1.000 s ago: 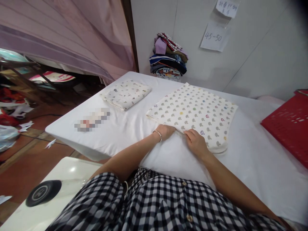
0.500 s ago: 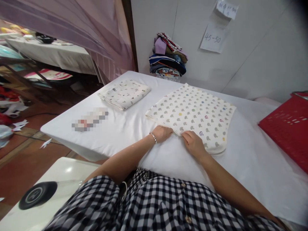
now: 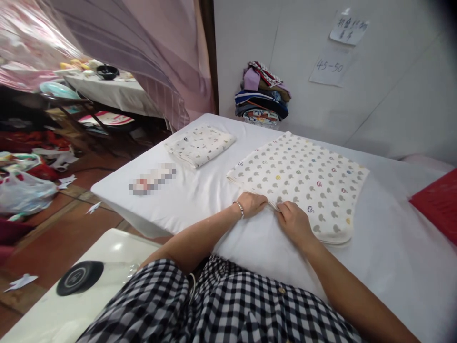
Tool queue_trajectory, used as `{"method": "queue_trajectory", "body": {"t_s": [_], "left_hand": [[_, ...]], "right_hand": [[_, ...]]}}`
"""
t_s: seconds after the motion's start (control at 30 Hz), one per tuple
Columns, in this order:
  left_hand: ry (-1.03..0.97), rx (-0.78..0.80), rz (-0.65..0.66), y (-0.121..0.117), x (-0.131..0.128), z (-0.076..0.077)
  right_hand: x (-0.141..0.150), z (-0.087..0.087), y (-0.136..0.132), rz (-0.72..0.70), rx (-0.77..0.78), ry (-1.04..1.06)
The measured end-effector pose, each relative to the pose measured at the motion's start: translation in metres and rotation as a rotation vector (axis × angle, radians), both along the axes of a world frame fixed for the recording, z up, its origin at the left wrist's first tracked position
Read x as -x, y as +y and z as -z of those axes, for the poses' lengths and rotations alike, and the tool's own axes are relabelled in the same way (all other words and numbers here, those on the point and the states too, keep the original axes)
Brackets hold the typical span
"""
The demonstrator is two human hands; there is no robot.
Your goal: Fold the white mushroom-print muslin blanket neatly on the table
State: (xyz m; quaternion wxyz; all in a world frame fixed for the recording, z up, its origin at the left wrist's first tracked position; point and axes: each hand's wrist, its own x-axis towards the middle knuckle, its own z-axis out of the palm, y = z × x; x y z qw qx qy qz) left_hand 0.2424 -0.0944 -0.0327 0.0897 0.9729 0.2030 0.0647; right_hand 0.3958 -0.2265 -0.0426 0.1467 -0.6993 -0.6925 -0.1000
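A folded cream cloth with small mushroom prints [image 3: 303, 178] lies flat on the white table [image 3: 200, 200]. My left hand [image 3: 253, 203], with a bracelet at the wrist, pinches the cloth's near edge. My right hand [image 3: 294, 222] grips the same edge just to the right, fingers curled on the fabric. The two hands almost touch.
A second folded printed cloth [image 3: 200, 144] lies at the table's far left. A stack of folded clothes [image 3: 262, 93] stands against the wall. A red basket [image 3: 437, 202] is at the right edge. A white surface with a black disc [image 3: 79, 277] sits near left.
The camera has swung slightly left and the scene shifted right in the frame. My hands keep their grip on the cloth's near edge, now a little closer together.
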Motion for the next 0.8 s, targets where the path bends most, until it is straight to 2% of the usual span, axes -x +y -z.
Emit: {"method": "queue_trajectory", "body": {"t_s": [0.2,0.4,0.47,0.63,0.7,0.8], "left_hand": [[0.024,0.079,-0.020,0.002,0.000,0.002],[0.013,0.134,-0.123,0.014,0.007,0.003],[-0.042,0.141,-0.243,0.026,0.016,0.000],[-0.223,0.096,-0.722,0.064,0.050,-0.007],[-0.255,0.116,-0.798,0.075,0.060,-0.006],[-0.256,0.167,-0.799,0.083,0.065,0.001]], "right_hand": [[-0.003,0.000,-0.001,-0.006,-0.026,0.005],[-0.003,0.002,0.000,0.001,-0.025,-0.022],[-0.004,0.003,0.000,0.001,-0.027,-0.018],[-0.004,0.006,0.000,0.012,-0.028,-0.008],[-0.004,0.007,0.000,0.006,-0.038,-0.003],[-0.004,0.007,-0.001,-0.004,-0.052,0.004]]}}
